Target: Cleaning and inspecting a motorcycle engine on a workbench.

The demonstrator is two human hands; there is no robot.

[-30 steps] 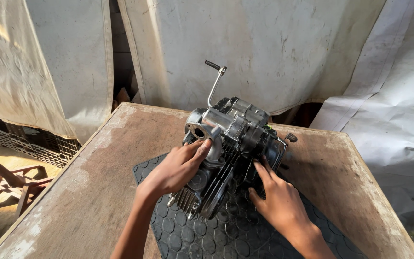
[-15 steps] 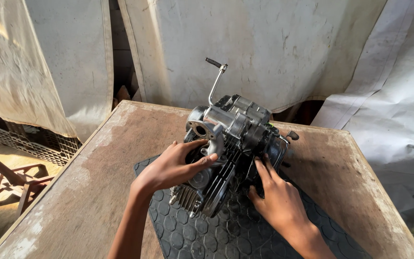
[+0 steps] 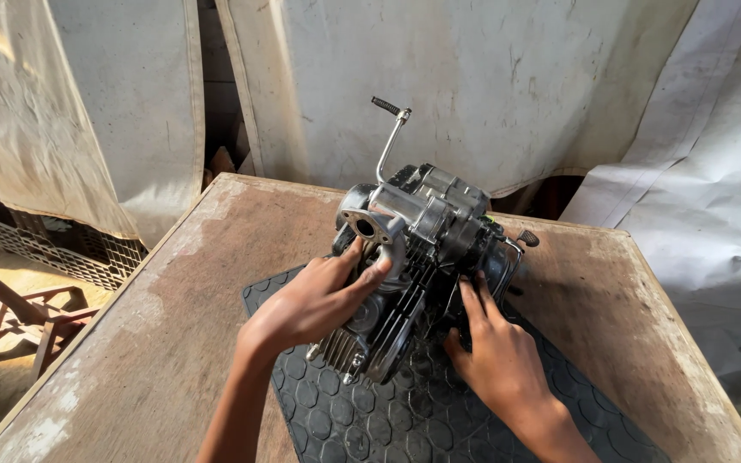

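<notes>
A small motorcycle engine [image 3: 422, 257] rests tilted on a black honeycomb rubber mat [image 3: 405, 411] laid over a worn wooden table [image 3: 156, 326], with pale tarpaulin sheets [image 3: 490, 77] hanging behind. The left hand [image 3: 319, 300] lies over the finned cylinder at the engine's 8 o'clock side, fingers curled loosely on the metal, thumb up near the round intake port; the right hand [image 3: 495, 351] presses against the lower crankcase at about 5 o'clock, fingers spread and flat rather than gripping. The block looks heavy, rigid cast metal (likely oily and sharp along the cooling fins), so it would best be taken by the solid casing on both sides, not by the thin kick-start lever [image 3: 392, 137] jutting up at 12 o'clock. The engine sits between and just beyond both hands.
</notes>
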